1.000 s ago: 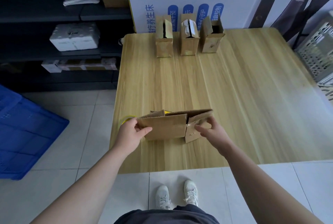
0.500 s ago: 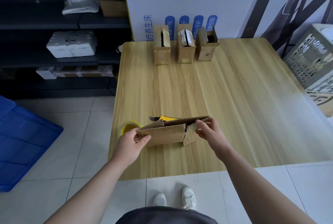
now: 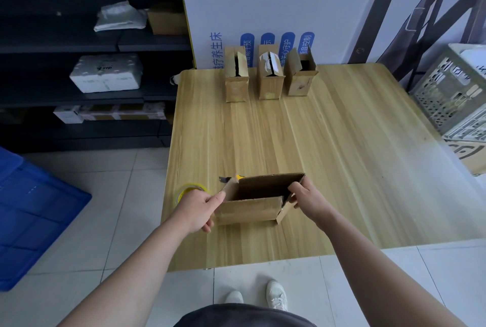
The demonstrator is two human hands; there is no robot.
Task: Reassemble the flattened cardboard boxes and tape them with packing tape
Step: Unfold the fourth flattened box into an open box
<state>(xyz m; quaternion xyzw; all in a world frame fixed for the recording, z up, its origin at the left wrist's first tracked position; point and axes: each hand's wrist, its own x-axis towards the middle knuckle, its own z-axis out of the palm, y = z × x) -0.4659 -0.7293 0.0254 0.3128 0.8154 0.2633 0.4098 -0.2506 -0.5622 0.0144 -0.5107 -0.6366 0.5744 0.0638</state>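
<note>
A small brown cardboard box (image 3: 249, 208) lies near the front left of the wooden table (image 3: 342, 155), spread open so its dark inside shows. My left hand (image 3: 200, 208) grips its left end flap and my right hand (image 3: 306, 196) grips its right end. A yellowish roll of packing tape (image 3: 188, 191) lies just behind my left hand, partly hidden by it. A yellow-and-black utility knife (image 3: 231, 178) pokes out behind the box. Three other small boxes (image 3: 271, 78) stand upright in a row at the table's far edge, their top flaps loose.
A dark shelf unit (image 3: 92, 76) with white parcels stands to the left. A blue plastic crate (image 3: 31, 218) sits on the tiled floor at the left. A grey lattice crate (image 3: 452, 92) is at the table's right. A white printed panel (image 3: 289, 10) rises behind the table.
The box was nearly flat between my hands; now it is pulled open into a hollow rectangle. My left hand has shifted to the left end flap. The camera has tilted up slightly.
</note>
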